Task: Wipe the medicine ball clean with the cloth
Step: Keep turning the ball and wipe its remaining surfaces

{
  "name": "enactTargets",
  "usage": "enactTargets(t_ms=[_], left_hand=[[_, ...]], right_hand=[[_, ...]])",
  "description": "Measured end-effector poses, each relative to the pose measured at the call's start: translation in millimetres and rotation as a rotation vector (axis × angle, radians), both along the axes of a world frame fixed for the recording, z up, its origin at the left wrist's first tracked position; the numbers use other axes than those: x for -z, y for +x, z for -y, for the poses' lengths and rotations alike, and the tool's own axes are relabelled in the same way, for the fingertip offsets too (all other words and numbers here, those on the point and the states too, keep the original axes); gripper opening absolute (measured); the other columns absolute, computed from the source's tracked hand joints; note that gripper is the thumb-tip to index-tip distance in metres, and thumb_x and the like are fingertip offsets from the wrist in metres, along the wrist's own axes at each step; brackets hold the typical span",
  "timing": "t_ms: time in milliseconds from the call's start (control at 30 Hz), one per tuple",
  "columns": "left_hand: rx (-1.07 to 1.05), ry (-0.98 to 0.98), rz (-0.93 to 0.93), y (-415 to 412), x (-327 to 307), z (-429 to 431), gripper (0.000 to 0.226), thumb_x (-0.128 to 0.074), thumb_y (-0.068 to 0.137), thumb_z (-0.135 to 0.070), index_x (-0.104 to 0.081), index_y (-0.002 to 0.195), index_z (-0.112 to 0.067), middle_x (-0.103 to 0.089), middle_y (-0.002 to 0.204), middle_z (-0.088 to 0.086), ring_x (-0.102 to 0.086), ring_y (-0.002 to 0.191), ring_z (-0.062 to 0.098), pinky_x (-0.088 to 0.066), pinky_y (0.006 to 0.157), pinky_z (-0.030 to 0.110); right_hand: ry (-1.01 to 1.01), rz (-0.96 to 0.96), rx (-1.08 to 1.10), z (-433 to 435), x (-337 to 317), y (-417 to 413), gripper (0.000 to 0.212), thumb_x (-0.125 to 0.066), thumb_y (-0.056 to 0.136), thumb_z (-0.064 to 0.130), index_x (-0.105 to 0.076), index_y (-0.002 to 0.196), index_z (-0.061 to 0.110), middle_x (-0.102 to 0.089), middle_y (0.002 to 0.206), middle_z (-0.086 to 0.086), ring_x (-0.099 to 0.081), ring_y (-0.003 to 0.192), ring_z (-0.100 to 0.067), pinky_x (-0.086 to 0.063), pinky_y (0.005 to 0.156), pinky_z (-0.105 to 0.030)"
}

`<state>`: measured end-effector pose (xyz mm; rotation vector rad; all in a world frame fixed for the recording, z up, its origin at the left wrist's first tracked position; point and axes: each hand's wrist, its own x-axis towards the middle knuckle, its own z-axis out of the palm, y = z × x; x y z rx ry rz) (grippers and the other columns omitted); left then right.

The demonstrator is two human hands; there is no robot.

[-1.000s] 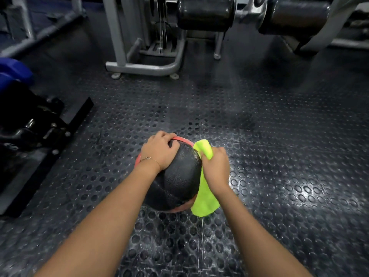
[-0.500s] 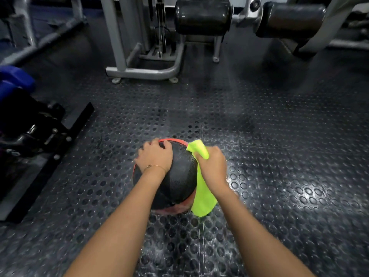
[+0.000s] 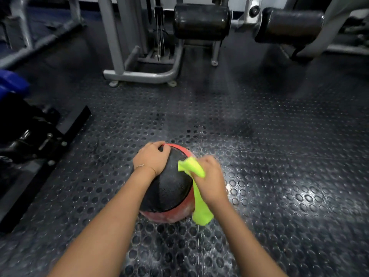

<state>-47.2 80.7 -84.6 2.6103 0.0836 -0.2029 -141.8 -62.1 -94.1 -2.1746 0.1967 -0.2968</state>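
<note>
A black and red medicine ball sits on the studded rubber floor in the lower middle of the head view. My left hand rests on its upper left side, fingers curved over the top. A neon yellow-green cloth hangs down the ball's right side. My right hand grips the cloth and presses it against the ball's right flank; the hand is slightly blurred. The ball's underside and far side are hidden.
A grey machine frame stands behind the ball, with two black roller pads above it. A black machine base with bolts lies to the left, a blue pad beyond it. Rubber floor spreads to the right.
My right hand has slid the cloth along the ball's right side, bunching it at the top. The left hand stayed on the ball's upper left. More red shows at the ball's bottom.
</note>
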Motion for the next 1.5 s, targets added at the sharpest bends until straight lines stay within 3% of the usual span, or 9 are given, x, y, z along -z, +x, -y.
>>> enactTargets(t_ms=[233,300,400,600,867,1067,1200,1367,1500], left_hand=[[0.021,0.012,0.015,-3.0,-3.9,2.9,0.042,-0.036,0.092,-0.047,-0.053,0.129,-0.037,-0.048,0.140,-0.004,-0.047,0.126,0.023,-0.039,0.100,0.035],[-0.013,-0.006,0.004,-2.9,-4.3,0.3,0.041,-0.038,0.091,-0.047,-0.055,0.127,-0.038,-0.051,0.138,-0.004,-0.047,0.126,0.023,-0.040,0.099,0.034],[0.020,-0.008,0.010,-2.8,-6.3,1.6,0.040,-0.037,0.092,-0.046,-0.055,0.127,-0.038,-0.052,0.138,-0.004,-0.048,0.125,0.023,-0.040,0.099,0.034],[-0.016,0.019,0.005,-4.7,-9.0,9.0,0.040,-0.035,0.093,-0.043,-0.055,0.127,-0.035,-0.055,0.134,0.000,-0.051,0.121,0.025,-0.041,0.096,0.034],[0.014,0.049,-0.002,-4.4,-12.8,12.6,0.042,-0.032,0.094,-0.042,-0.053,0.129,-0.035,-0.053,0.135,0.002,-0.051,0.121,0.026,-0.042,0.095,0.035],[-0.002,0.027,-0.004,-6.6,-12.4,9.4,0.039,-0.032,0.095,-0.037,-0.055,0.127,-0.035,-0.052,0.136,0.003,-0.050,0.122,0.026,-0.041,0.096,0.034],[-0.015,0.030,0.009,-8.1,-13.5,15.9,0.040,-0.031,0.096,-0.035,-0.056,0.127,-0.034,-0.053,0.135,0.004,-0.051,0.121,0.027,-0.041,0.095,0.035],[-0.050,0.004,0.019,-8.2,-13.4,17.5,0.040,-0.032,0.095,-0.029,-0.059,0.125,-0.031,-0.056,0.131,0.008,-0.052,0.118,0.029,-0.041,0.095,0.035],[-0.037,0.013,0.036,-5.3,-9.6,18.2,0.042,-0.030,0.095,-0.030,-0.058,0.126,-0.032,-0.056,0.131,0.006,-0.053,0.118,0.028,-0.042,0.095,0.037]], right_hand=[[-0.008,-0.090,0.029,6.4,-10.3,32.7,0.012,-0.064,0.082,0.018,-0.059,0.072,0.022,-0.049,0.087,-0.001,-0.054,0.089,-0.028,-0.038,0.074,-0.033],[-0.008,-0.081,0.024,2.6,-6.3,20.3,0.002,-0.065,0.082,0.019,-0.064,0.080,0.018,-0.047,0.089,0.003,-0.052,0.092,-0.025,-0.038,0.077,-0.031],[-0.099,0.005,0.021,-1.4,7.5,-17.2,0.012,-0.066,0.081,0.019,-0.067,0.092,0.015,-0.047,0.092,0.008,-0.049,0.092,-0.021,-0.036,0.078,-0.027],[-0.119,-0.072,0.142,6.1,8.1,7.3,0.007,-0.062,0.083,0.015,-0.064,0.080,0.010,-0.046,0.087,0.003,-0.053,0.088,-0.029,-0.035,0.070,-0.032],[-0.104,-0.099,0.153,7.7,0.7,14.2,0.007,-0.062,0.083,0.016,-0.064,0.083,0.010,-0.053,0.096,-0.007,-0.053,0.091,-0.030,-0.043,0.078,-0.038],[-0.253,-0.014,0.013,-6.1,-4.4,2.6,0.015,-0.060,0.084,0.015,-0.065,0.098,0.012,-0.054,0.100,-0.003,-0.046,0.094,-0.024,-0.028,0.074,-0.024],[-0.159,-0.138,0.097,4.0,-17.7,38.8,0.010,-0.061,0.084,0.016,-0.063,0.084,0.006,-0.054,0.101,-0.012,-0.052,0.095,-0.035,-0.038,0.077,-0.037],[-0.296,-0.043,-0.029,-10.2,-13.3,13.6,0.016,-0.061,0.085,0.019,-0.064,0.099,0.015,-0.052,0.104,-0.002,-0.045,0.097,-0.024,-0.037,0.081,-0.034],[-0.189,-0.168,0.049,3.4,-21.7,47.9,0.017,-0.062,0.085,0.023,-0.063,0.091,0.007,-0.053,0.105,-0.010,-0.051,0.098,-0.033,-0.042,0.081,-0.039]])
